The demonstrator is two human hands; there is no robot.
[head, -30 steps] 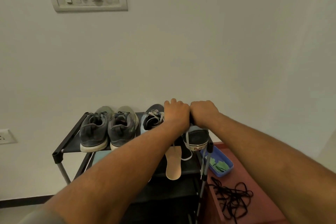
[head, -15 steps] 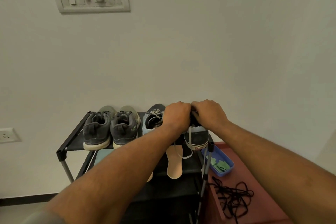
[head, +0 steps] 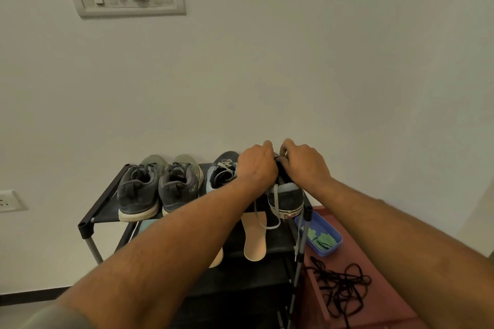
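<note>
While in L+R hands (head: 257, 166) (head: 305, 165), shoe (head: 286, 198) toe→wall (head: 267, 75)

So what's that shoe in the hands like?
The sneaker is dark grey cloth with pale blue lining and a white sole edge. It stands heel toward us at the right end of the rack. The left hand and right hand grip its top; its white lace dangles over the shelf edge.
</note>
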